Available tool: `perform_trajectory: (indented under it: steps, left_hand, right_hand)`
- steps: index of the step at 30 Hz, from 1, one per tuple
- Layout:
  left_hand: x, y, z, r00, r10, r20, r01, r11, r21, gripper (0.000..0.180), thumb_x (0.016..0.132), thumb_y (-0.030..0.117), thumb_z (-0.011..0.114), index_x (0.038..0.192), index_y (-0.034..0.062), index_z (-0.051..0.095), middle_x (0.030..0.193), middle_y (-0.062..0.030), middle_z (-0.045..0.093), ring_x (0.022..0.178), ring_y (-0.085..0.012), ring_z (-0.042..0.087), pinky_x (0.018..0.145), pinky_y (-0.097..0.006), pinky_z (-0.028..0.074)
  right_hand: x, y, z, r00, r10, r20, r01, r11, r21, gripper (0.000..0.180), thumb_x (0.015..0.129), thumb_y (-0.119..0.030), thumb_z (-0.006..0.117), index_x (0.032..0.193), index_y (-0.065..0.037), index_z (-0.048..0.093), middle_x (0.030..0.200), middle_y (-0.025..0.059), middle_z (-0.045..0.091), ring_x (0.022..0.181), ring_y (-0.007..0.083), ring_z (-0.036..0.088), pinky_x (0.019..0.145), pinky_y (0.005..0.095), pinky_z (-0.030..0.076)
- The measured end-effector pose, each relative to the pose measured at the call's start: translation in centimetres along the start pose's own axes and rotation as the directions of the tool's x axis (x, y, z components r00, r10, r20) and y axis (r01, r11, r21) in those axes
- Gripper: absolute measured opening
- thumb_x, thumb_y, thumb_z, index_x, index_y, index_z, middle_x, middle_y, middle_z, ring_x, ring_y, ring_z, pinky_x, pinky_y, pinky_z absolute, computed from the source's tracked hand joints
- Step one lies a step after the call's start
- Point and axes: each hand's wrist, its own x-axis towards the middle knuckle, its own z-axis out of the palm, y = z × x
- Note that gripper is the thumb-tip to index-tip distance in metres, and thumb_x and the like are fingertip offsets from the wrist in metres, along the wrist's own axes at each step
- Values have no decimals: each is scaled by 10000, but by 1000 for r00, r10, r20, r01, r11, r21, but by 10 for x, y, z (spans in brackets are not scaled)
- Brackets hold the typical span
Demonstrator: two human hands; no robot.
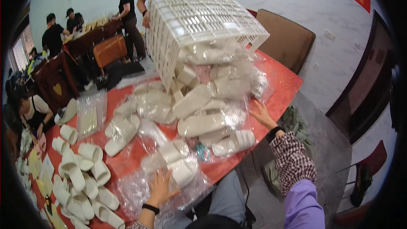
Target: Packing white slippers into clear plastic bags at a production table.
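My left hand [161, 188] lies with spread fingers on clear plastic bags [135, 191] at the table's near edge, touching a bagged pair of cream slippers [180, 165]. My right hand [263, 116] reaches out at the table's right edge, fingers apart, beside a heap of bagged slippers [203, 118]. Neither hand grips anything. Across the table a person tilts a white plastic basket [203, 19] towards me, its mouth facing down. Bagged slippers [212, 53] lie in and below that mouth, spread over the red tabletop [277, 80].
Loose cream slippers [76, 174] are piled at the left, near a bundle of pale sticks in a bag [89, 116]. A seated person [36, 112] works at the far left. Other people stand around a back table. A brown board [284, 38] leans behind the table's right end.
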Motion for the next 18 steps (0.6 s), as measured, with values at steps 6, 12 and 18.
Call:
perform_trajectory:
  steps: [6,12,18]
  left_hand:
    - [12,-5,21,999,38,-2,-39,999,-13,1006,700,551,739,1471,160,225,1542,-252,115,1410,-503,65,1000,-756,107]
    - [22,-5,20,999,46,27,-45,998,-41,1005,711,531,739,1463,133,205,1548,-252,77,1421,-491,14,991,-773,53]
    - [26,-4,20,999,41,6,-41,997,-66,1022,715,505,750,1474,133,176,1556,-258,36,1428,-479,-28,1010,-748,-21]
  right_hand:
    - [15,0,58,988,-136,68,129,987,100,940,819,-634,583,1516,-138,195,1546,286,46,1420,480,56,1148,526,118]
    - [9,-60,112,966,21,258,40,973,-228,950,776,-688,577,1489,-136,278,1544,251,141,1400,513,95,1121,592,140]
    - [51,-42,45,840,-216,497,58,948,313,615,893,-469,581,1387,-121,472,1457,214,379,1389,386,271,1117,448,271]
